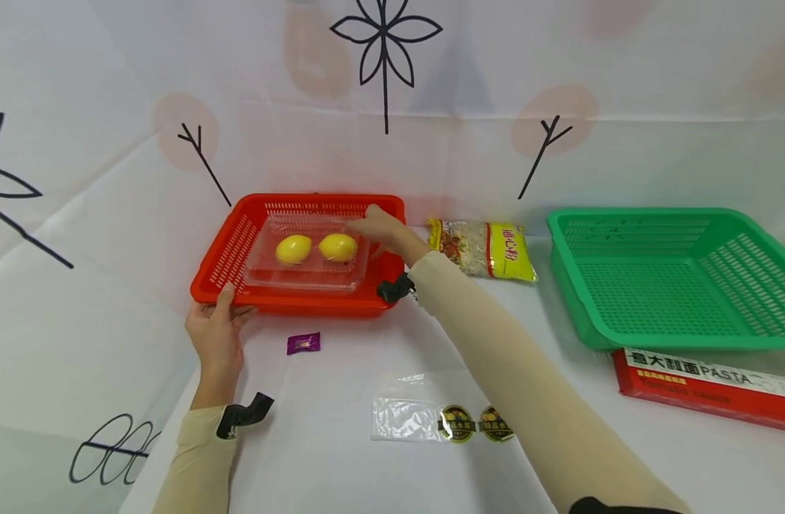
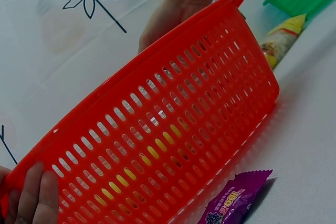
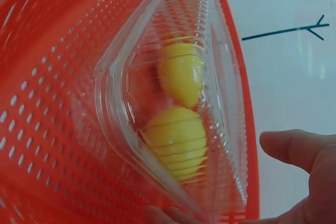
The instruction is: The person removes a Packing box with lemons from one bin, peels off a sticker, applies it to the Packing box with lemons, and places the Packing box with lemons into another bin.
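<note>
My left hand (image 1: 216, 337) grips the front left corner of a red plastic basket (image 1: 302, 309), thumb over the rim and fingers against the outer wall. Inside the basket lies a clear plastic box (image 1: 302, 280) holding two lemons (image 1: 293, 250). Over the basket's right side reaches my right hand (image 1: 392, 234), beside the box's right end. In the right wrist view its thumb (image 3: 291, 148) is stretched out, apart from the box; its other fingers are mostly cut off at the lower edge. A purple-wrapped candy (image 1: 303, 343) lies on the table in front of the basket.
A yellow noodle bag (image 1: 485, 250) lies right of the red basket. Farther right, a green basket (image 1: 585, 314) stands by a red pasta box (image 1: 707, 392). A clear bag with round labels (image 1: 408, 420) lies nearer the front, partly behind my right sleeve. Patterned cloth hangs behind.
</note>
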Available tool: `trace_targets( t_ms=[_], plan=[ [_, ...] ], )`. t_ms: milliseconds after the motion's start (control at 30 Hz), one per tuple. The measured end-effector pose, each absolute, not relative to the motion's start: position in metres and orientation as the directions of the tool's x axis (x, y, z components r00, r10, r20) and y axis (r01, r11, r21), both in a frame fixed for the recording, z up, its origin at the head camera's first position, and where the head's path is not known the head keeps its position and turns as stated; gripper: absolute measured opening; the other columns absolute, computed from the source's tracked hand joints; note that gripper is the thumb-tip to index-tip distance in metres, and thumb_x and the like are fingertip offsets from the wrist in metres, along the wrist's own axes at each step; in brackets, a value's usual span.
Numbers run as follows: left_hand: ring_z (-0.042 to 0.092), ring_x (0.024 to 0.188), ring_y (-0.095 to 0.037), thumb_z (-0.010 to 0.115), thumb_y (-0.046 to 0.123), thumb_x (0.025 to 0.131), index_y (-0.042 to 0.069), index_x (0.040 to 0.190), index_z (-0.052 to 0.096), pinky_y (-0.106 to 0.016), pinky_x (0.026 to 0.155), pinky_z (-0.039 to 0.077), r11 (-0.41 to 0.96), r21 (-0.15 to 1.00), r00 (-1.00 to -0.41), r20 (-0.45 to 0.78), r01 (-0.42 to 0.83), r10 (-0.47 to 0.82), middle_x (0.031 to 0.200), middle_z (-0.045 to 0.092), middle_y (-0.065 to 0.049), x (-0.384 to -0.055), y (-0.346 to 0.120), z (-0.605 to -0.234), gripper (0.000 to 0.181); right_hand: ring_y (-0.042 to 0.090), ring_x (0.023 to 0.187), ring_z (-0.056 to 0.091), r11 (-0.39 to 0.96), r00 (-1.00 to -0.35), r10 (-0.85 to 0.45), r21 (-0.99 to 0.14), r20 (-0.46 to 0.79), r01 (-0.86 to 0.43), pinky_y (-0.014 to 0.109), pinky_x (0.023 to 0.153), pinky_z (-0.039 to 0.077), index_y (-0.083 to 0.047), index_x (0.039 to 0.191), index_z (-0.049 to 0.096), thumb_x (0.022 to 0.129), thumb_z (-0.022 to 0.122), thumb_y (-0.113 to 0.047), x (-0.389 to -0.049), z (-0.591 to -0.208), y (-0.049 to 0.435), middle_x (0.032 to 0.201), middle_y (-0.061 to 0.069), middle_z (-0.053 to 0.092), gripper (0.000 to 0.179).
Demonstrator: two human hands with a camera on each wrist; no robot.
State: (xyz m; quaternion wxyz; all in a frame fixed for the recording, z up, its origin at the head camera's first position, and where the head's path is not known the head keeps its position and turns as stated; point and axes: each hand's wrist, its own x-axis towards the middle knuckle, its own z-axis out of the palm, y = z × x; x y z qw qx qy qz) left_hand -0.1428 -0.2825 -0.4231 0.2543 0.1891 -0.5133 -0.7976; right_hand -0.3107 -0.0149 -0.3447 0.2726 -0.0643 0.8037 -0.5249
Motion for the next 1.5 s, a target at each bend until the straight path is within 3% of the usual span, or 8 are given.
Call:
trace_targets(
  t_ms=[100, 233, 533, 667, 767, 900, 1167, 1500],
  plan=[
    [0.075, 0.081, -0.022, 0.078, 0.028, 0.095, 0.006, 0.147, 0.053, -0.033, 0.075, 0.06, -0.35, 0.911, -0.803, -0.038, 0.217, -0.595, 0.142, 0.059, -0.02, -0.143, -0.283, -0.423, 0.062, 0.032, 0.139, 0.035, 0.439, -0.842, -0.378, -0.875, -0.385, 0.202, 0.051, 0.103, 0.05, -0.006, 0.164, 0.01, 0.1, 0.069, -0.034, -0.31, -0.347, -0.017, 0.164, 0.012, 0.021, 0.091],
    [0.075, 0.082, -0.022, 0.078, 0.029, 0.095, 0.006, 0.148, 0.053, -0.033, 0.074, 0.06, -0.332, 0.916, -0.803, -0.019, 0.225, -0.596, 0.142, 0.059, -0.02, -0.142, -0.284, -0.423, 0.063, 0.032, 0.142, 0.033, 0.418, -0.84, -0.371, -0.879, -0.396, 0.23, 0.051, 0.106, 0.048, -0.006, 0.165, -0.005, 0.099, 0.07, -0.032, -0.31, -0.35, -0.022, 0.17, 0.011, 0.01, 0.103],
    [0.075, 0.08, -0.022, 0.079, 0.028, 0.094, 0.005, 0.147, 0.054, -0.033, 0.073, 0.06, -0.351, 0.908, -0.81, -0.023, 0.229, -0.586, 0.142, 0.059, -0.021, -0.145, -0.283, -0.423, 0.063, 0.029, 0.137, 0.04, 0.367, -0.868, -0.255, -0.873, -0.427, 0.322, 0.047, 0.106, 0.048, -0.009, 0.164, -0.014, 0.098, 0.072, -0.033, -0.311, -0.36, -0.028, 0.166, 0.011, 0.023, 0.111],
    [0.075, 0.079, -0.022, 0.077, 0.026, 0.096, 0.006, 0.147, 0.054, -0.033, 0.074, 0.06, -0.343, 0.911, -0.81, -0.016, 0.23, -0.587, 0.141, 0.06, -0.02, -0.146, -0.282, -0.424, 0.059, 0.03, 0.14, 0.037, 0.359, -0.879, -0.234, -0.877, -0.415, 0.319, 0.05, 0.111, 0.042, -0.009, 0.166, -0.007, 0.097, 0.072, -0.035, -0.314, -0.368, -0.032, 0.167, 0.011, 0.022, 0.108],
    [0.075, 0.078, -0.022, 0.077, 0.025, 0.096, 0.006, 0.148, 0.053, -0.034, 0.073, 0.06, -0.355, 0.905, -0.81, -0.021, 0.233, -0.586, 0.141, 0.059, -0.021, -0.145, -0.282, -0.424, 0.059, 0.03, 0.141, 0.036, 0.336, -0.872, -0.228, -0.876, -0.433, 0.347, 0.052, 0.114, 0.039, -0.008, 0.166, 0.01, 0.097, 0.073, -0.036, -0.315, -0.375, -0.036, 0.165, 0.01, 0.025, 0.097],
    [0.075, 0.077, -0.023, 0.078, 0.025, 0.096, 0.005, 0.147, 0.053, -0.034, 0.073, 0.06, -0.36, 0.903, -0.812, -0.022, 0.234, -0.583, 0.141, 0.059, -0.022, -0.145, -0.282, -0.424, 0.06, 0.03, 0.135, 0.04, 0.316, -0.873, -0.202, -0.874, -0.443, 0.371, 0.053, 0.109, 0.044, -0.007, 0.16, 0.03, 0.096, 0.073, -0.039, -0.316, -0.381, -0.039, 0.156, 0.01, 0.036, 0.083],
    [0.075, 0.077, -0.022, 0.071, 0.019, 0.101, 0.006, 0.148, 0.053, -0.033, 0.072, 0.06, -0.337, 0.91, -0.81, -0.003, 0.24, -0.586, 0.141, 0.06, -0.021, -0.144, -0.284, -0.423, 0.053, 0.031, 0.127, 0.047, 0.299, -0.878, -0.19, -0.878, -0.44, 0.375, 0.054, 0.102, 0.05, -0.005, 0.153, 0.038, 0.095, 0.075, -0.038, -0.318, -0.382, -0.042, 0.147, 0.01, 0.043, 0.076],
    [0.074, 0.076, -0.023, 0.075, 0.022, 0.098, 0.005, 0.148, 0.053, -0.034, 0.072, 0.06, -0.361, 0.901, -0.819, -0.011, 0.241, -0.574, 0.14, 0.06, -0.023, -0.144, -0.284, -0.421, 0.057, 0.027, 0.12, 0.05, 0.285, -0.854, -0.176, -0.856, -0.489, 0.431, 0.042, 0.094, 0.055, -0.011, 0.14, 0.052, 0.094, 0.077, -0.039, -0.312, -0.376, -0.041, 0.133, 0.007, 0.052, 0.06]
  ],
)
